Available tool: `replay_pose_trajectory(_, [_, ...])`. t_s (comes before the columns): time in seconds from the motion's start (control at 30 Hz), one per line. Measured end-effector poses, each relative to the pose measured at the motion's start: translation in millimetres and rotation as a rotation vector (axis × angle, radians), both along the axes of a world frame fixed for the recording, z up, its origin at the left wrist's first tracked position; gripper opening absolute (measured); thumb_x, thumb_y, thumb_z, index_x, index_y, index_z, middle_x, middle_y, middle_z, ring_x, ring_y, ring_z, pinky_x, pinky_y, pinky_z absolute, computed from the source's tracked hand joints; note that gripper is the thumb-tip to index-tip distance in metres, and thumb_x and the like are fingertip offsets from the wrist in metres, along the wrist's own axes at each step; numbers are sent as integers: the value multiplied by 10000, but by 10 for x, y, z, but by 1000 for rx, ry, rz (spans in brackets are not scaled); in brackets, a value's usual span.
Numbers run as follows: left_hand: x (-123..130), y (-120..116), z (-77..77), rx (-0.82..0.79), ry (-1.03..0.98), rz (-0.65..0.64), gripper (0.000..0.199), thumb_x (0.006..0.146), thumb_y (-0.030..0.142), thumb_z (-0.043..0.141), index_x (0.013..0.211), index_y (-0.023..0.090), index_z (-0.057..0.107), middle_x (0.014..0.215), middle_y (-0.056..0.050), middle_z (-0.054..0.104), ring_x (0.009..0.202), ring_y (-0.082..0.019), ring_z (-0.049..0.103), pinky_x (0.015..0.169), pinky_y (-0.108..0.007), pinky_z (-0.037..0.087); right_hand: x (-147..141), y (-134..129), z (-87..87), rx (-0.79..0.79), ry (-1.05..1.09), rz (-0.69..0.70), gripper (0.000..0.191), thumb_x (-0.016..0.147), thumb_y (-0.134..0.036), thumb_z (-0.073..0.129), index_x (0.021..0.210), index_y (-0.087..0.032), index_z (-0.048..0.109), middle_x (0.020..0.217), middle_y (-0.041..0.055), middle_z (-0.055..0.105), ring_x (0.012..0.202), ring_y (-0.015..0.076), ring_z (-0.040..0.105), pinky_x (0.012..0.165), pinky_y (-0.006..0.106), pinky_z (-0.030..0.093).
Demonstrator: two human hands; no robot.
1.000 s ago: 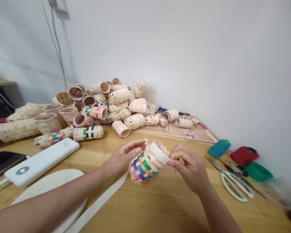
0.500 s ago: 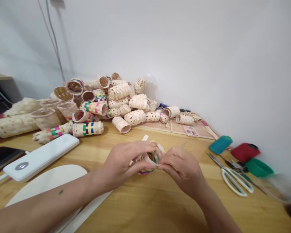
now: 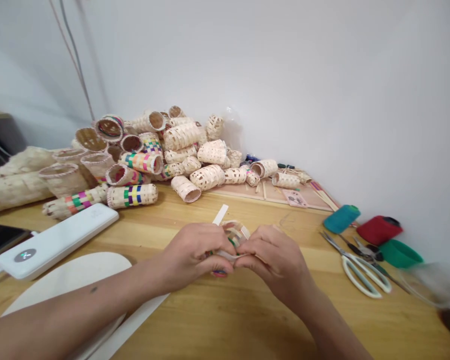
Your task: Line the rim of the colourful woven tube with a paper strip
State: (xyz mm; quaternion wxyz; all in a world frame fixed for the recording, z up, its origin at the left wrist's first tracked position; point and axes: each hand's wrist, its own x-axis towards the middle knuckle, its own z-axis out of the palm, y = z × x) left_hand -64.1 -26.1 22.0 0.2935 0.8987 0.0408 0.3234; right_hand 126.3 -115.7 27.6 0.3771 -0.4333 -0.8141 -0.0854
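Between my two hands, over the wooden table, is a small woven basket (image 3: pixel 230 231) with coloured strips, its mouth tipped toward me. My left hand (image 3: pixel 198 252) is closed round its left side, thumb in front and fingers over the rim. On the near right of the rim, my right hand (image 3: pixel 273 255) pinches a pale flat strip (image 3: pixel 230 257) that runs along the edge. A white strip end (image 3: pixel 220 214) sticks up behind my left fingers. Much of the basket is hidden by my hands.
Several woven baskets (image 3: pixel 182 136) are heaped along the wall. At left lie a white power bank (image 3: pixel 60 242), a dark phone (image 3: pixel 3 240) and a white rounded sheet (image 3: pixel 93 262). Scissors (image 3: pixel 360 270), a blue thread spool (image 3: pixel 341 218), a red spool (image 3: pixel 378 225) and a green bowl (image 3: pixel 401 253) are at right.
My right hand has moved slightly left, closer to my left hand, and the basket's mouth shows less. The white strip end behind the left fingers now stands out longer. The view has shifted slightly.
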Motion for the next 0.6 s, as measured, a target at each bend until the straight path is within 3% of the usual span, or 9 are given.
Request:
replay_pose_trajectory(0.17, [14, -19, -12, -107, -9, 14, 132, 889, 218, 599, 798, 157, 674, 758, 3, 700, 731, -114, 632, 796, -231, 471, 13, 17, 1, 58, -8, -3, 346, 903, -474, 549, 764, -177, 662, 666, 13, 626, 648, 136, 533, 614, 278, 350])
replay_pose_trajectory(0.4, [26, -41, -8, -62, -36, 0, 96, 879, 215, 612, 867, 173, 698, 791, -15, 700, 752, -118, 634, 780, -223, 485, -6, 14, 24, 111, -78, -32, 476, 935, -516, 460, 659, -168, 632, 612, 16, 585, 603, 130, 497, 601, 279, 306])
replay_pose_trajectory(0.6, [54, -57, -5, -41, -83, 8, 119, 872, 181, 602, 801, 158, 695, 730, -10, 672, 741, -109, 632, 928, -281, 496, -19, 0, 14, 102, -58, -26, 425, 907, -509, 518, 691, -163, 638, 635, 15, 594, 625, 134, 505, 611, 284, 309])
